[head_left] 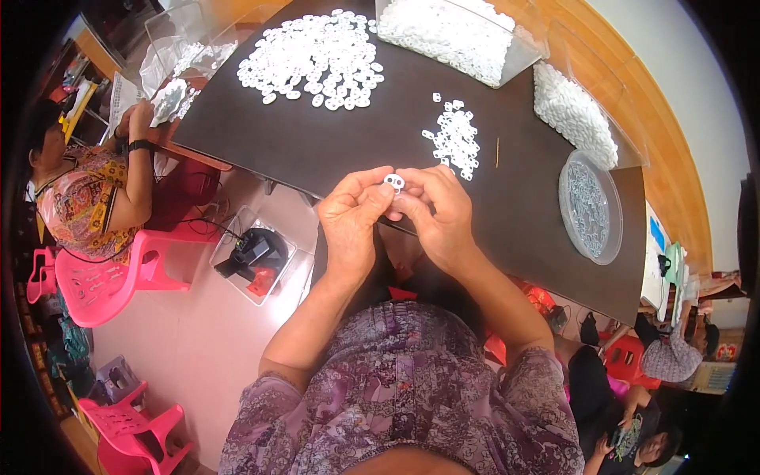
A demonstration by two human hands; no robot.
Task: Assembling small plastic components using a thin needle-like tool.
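Above the near edge of the dark table, my left hand and my right hand meet. Between their fingertips is a small white oval plastic piece with two dark holes, pinched from both sides. Whether the right fingers also hold a second small part cannot be made out. Just beyond my right hand lies a small heap of little white plastic pieces. Farther off to the left, a larger pile of white oval pieces is spread over the table.
Two clear bins of white pieces stand at the back, one holding a heap on the right. A thin yellow stick lies near a round clear tray of small metallic parts. At left, a person works beside a pink chair.
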